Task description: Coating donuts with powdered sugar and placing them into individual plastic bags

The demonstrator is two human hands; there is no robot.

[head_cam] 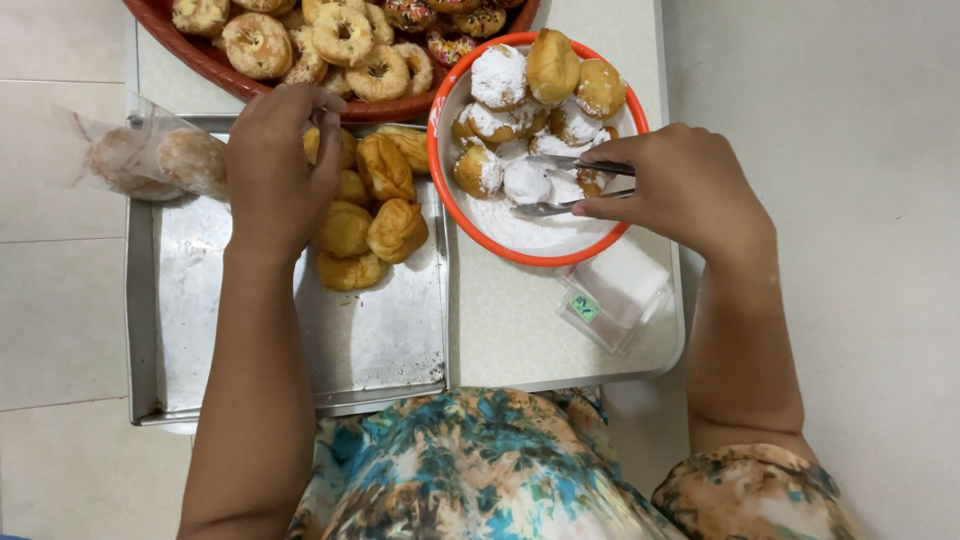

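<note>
Here the right hand [690, 185] grips metal tongs [572, 186], thin and shiny, two arms showing w/ a narrow gap between them. Tongs lie nearly level across the view, long axis running left-right, tips pointing left into the orange-rimmed bowl [520, 255] and closing around a sugar-coated dough ball [527, 181]. Bowl sits on the desk [500, 330] just right of the steel tray, holds white powder plus more round pastries, some dusted white, some plain golden.

Left hand [275, 165] is over the top edge of the steel tray [300, 340], fingers curled down by the plain fried balls [370, 215]; can't tell if it pinches one. Those balls are golden-brown, clustered in the tray's upper right part.

Pkgs: a clear plastic bag [150, 155] w/ pastries inside lies at the tray's upper left corner, sticking out over its edge. A small clear rectangular box [615, 295], w/ a little green label on its end, lies tilted on the desk just below the bowl.

Red basket [215, 65] of ring doughnuts at top, touching the bowl's rim.
</note>
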